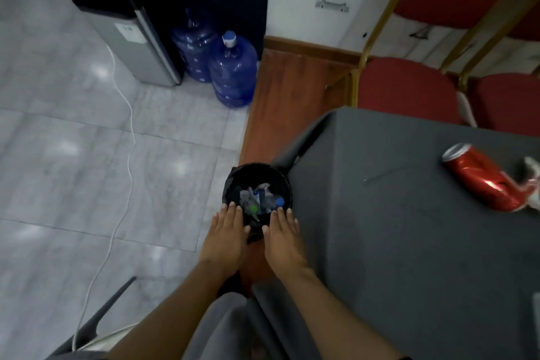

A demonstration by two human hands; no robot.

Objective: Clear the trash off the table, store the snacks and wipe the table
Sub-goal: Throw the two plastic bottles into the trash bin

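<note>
A small round trash bin (257,181), lined with a glossy black plastic bag, sits on the floor at the lower centre of the frame, just beside the corner of the tabletop (409,213). Inside it lie crumpled grey wrappers and paper (257,194), a blue bottle cap (280,202) and a green cap (253,209).

Both hands reach down over the bin's near rim, palms down. The left hand (226,235) is flat with fingers spread and empty; the right hand (283,238) is likewise flat, fingers apart, gripping nothing. Whether they touch the rim cannot be told.

The tabletop is draped in a matte dark grey cloth that falls in folds at the corner. At the right edge of the frame a dented red metal can (479,177) lies on its side on the cloth, silver top toward the left, touching a crumpled whitish wrapper (533,181).

Beyond the tabletop, at the upper right, stand red upholstered chairs (409,90) with gold metal frames. A strip of reddish wooden floor (286,96) borders pale, shiny marble-patterned tiles (73,140), across which a white cable (130,137) runs. At the upper centre two translucent blue water jugs (230,73) stand next to a black and silver water dispenser (122,20).
</note>
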